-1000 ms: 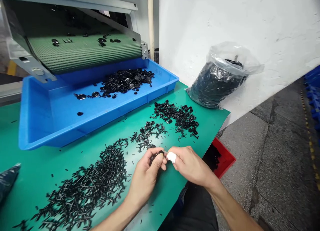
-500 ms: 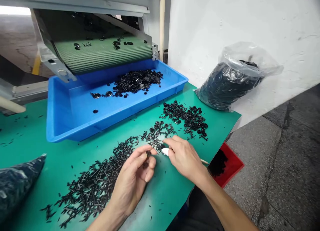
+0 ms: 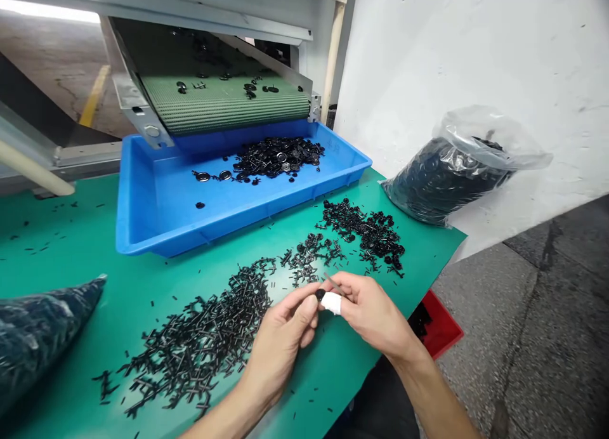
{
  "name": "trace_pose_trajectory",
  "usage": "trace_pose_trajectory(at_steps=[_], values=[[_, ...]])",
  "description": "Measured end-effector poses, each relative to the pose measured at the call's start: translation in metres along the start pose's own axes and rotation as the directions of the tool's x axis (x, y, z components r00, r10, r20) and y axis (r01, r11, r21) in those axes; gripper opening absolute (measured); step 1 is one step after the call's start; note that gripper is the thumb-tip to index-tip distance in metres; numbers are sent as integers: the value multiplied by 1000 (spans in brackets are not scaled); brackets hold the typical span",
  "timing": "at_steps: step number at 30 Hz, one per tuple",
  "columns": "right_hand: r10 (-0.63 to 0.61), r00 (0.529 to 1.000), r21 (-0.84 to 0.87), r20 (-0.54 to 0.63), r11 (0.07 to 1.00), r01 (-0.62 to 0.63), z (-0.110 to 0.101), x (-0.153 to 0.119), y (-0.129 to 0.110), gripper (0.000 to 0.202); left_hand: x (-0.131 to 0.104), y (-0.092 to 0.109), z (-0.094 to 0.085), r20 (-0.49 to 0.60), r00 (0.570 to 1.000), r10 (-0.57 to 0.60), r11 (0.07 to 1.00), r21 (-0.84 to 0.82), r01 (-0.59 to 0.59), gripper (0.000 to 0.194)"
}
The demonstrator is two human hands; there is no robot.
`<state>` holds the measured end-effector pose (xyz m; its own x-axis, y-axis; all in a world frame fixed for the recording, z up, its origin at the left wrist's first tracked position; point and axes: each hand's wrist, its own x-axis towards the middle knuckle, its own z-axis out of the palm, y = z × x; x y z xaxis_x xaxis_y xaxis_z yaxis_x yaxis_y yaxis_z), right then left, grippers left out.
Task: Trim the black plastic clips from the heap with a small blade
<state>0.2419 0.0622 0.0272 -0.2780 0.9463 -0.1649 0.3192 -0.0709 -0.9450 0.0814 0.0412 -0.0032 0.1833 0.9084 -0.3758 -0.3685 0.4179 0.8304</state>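
Between the thumb and forefinger of my left hand (image 3: pixel 285 331) is a small round black plastic part (image 3: pixel 320 294). My right hand (image 3: pixel 375 312), its thumb wrapped in white tape (image 3: pixel 332 303), is closed on a thin grey blade-like tool (image 3: pixel 335 283). The taped thumb meets the black part, and the fingertips of both hands are close together. Below the hands lies a green table top (image 3: pixel 309 369). To their left spreads a pile of black branched plastic pieces (image 3: pixel 214 325); a smaller cluster (image 3: pixel 309 255) lies just beyond them.
A blue tray (image 3: pixel 162 233) with black round parts stands under a green conveyor belt (image 3: pixel 228 112). Black parts (image 3: pixel 375 233) are heaped near the clear bag (image 3: pixel 442 179) at right. Another filled bag (image 3: pixel 42 337) lies left; a red bin (image 3: pixel 445 331) sits below the table edge.
My hands have come together, and the left now pinches a round black part against the right thumb. The thin tool shows in my right hand. The view has shifted slightly left.
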Motion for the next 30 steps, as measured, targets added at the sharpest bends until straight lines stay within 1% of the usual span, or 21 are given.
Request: trace_pose_trajectory(at_steps=[4,6,8,10,14,15,17,20,24,28,30], values=[[20,999,60,-25,998,-18,9,-4,2,12,0,-4,-2,-8,1000,21,1000,12,-20,36],[26,998,26,-61,999,-24,12,-6,3,12,-1,-5,-3,-26,999,36,999,29,-35,35],[25,994,-63,-111,997,-32,12,-8,3,12,-1,-4,-3,-23,999,46,998,44,-45,32],[-17,988,-170,-151,985,-9,10,-12,3,17,0,-3,-2,-5,999,41,999,32,-41,29],[-196,970,-321,-146,937,141,4,-20,6,39,0,0,0,16,1000,24,998,-54,-23,26],[-216,966,-343,-140,926,157,3,-22,8,42,1,1,0,12,1000,17,997,-73,-16,27],[-215,966,-368,-143,918,150,3,-26,10,43,1,1,0,2,1000,-2,995,-103,3,29],[-203,961,-357,-189,926,126,6,-29,13,40,2,0,-1,0,1000,-16,993,-119,16,25],[-228,942,-314,-245,938,145,11,-28,11,38,2,-1,-1,28,1000,-8,994,-108,11,19],[-225,936,-293,-270,945,143,16,-25,6,32,2,0,-1,64,998,-2,990,-144,12,19],[-228,933,-284,-278,948,147,17,-23,5,34,3,-1,-2,79,997,-12,986,-167,25,19]])
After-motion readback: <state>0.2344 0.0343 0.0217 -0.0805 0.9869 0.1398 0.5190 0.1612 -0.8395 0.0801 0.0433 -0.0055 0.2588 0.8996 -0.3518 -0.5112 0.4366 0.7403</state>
